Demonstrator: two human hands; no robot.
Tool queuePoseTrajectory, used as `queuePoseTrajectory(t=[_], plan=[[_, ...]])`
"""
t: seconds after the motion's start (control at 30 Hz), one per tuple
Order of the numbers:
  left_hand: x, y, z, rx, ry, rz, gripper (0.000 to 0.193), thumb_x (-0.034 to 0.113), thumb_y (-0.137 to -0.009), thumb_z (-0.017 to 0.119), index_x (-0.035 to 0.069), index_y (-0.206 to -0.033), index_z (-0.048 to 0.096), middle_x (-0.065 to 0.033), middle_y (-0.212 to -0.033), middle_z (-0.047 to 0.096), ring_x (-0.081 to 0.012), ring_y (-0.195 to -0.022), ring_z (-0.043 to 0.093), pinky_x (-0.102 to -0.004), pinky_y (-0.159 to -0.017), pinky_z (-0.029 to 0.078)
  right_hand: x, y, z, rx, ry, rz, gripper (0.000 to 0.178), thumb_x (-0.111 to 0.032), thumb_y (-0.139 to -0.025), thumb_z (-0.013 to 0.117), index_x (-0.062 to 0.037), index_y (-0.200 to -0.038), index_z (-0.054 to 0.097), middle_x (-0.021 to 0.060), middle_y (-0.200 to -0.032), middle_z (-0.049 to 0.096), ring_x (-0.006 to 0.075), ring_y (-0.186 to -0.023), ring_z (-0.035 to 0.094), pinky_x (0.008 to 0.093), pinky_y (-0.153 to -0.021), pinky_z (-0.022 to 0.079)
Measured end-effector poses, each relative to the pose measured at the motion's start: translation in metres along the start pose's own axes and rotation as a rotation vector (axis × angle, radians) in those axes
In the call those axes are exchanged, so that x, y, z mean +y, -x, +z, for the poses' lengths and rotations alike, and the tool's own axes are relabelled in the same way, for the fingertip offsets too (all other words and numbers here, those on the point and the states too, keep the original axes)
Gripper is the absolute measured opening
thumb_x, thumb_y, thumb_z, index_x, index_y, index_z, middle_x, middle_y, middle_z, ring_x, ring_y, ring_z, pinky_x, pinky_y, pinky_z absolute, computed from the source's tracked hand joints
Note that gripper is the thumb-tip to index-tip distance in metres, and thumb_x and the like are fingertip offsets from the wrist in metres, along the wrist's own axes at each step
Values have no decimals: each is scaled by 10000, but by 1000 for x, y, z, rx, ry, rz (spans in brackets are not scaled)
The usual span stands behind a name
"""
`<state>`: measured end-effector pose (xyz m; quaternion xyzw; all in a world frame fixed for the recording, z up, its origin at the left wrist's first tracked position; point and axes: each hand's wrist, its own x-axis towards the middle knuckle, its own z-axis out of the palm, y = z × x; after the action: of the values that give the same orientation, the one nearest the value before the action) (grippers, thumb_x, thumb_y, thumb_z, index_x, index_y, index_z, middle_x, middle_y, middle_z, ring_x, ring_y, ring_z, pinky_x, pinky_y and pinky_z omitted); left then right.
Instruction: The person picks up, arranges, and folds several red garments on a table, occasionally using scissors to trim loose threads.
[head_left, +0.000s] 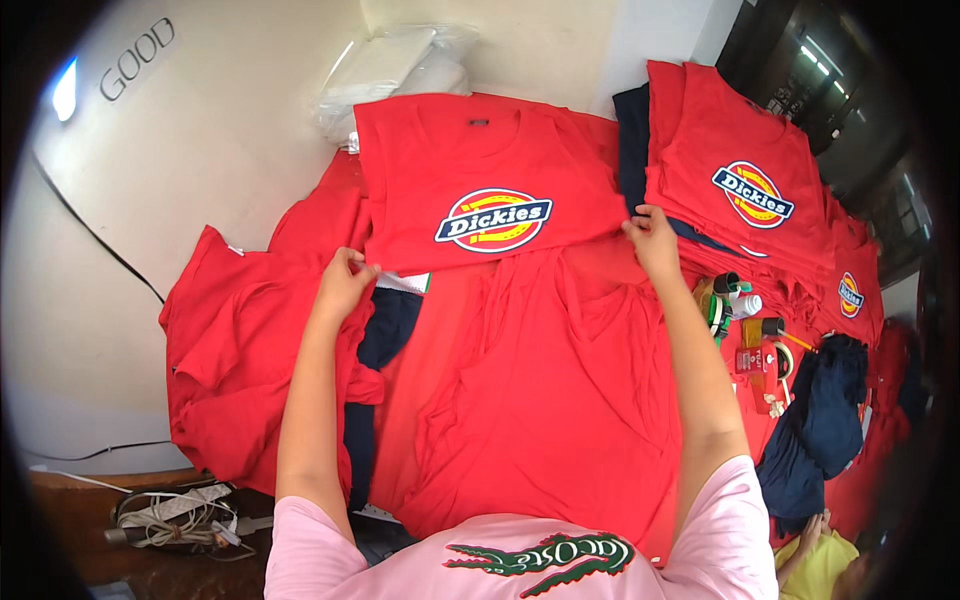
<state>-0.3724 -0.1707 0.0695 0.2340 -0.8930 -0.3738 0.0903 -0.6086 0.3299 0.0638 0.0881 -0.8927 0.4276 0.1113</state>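
A folded red sleeveless shirt with an oval printed emblem lies at the far middle of the table, its neckline away from me. My left hand pinches its near left corner. At the near right corner, my right hand has fingers and thumb closed on the same edge. Both arms reach forward. Between them a second red shirt is spread out, unfolded and slightly wrinkled. Beside my left forearm is a loose heap of red shirts, with a dark navy cloth partly under it.
Folded red shirts are stacked at the far right. Tape rolls and small bottles sit right of my right arm. Navy garments lie further right, near another person in yellow. Plastic-wrapped packs stand behind. Coiled cables are lower left.
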Motion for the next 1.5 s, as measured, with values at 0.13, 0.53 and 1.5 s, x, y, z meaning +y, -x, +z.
queuePoseTrajectory(t=[0.13,0.53,1.5], plan=[[2,58,24,209,-293,418,349,122,-912,780,6,-1217,654,-234,-1423,617,-379,-1344,583,-449,-1111,464,-3,99,-20,-123,-85,-20,397,-77,-955,735,-15,-1331,624,203,-1298,719,293,-963,754,397,-872,582],[-20,367,66,-111,48,4,288,127,-937,800,17,-1190,715,-81,-1061,679,-165,-883,624,-311,-770,514,63,497,-216,140,72,462,218,15,-953,721,-10,-1169,718,78,-1088,701,164,-938,679,308,-815,546],[-28,314,118,8,-85,62,212,224,-907,817,52,-943,699,-155,-945,695,-335,-907,684,-445,-903,513,41,534,-180,-144,-302,678,326,-320,-1021,755,-34,-897,659,-7,-683,565,111,-616,565,302,-540,464]])
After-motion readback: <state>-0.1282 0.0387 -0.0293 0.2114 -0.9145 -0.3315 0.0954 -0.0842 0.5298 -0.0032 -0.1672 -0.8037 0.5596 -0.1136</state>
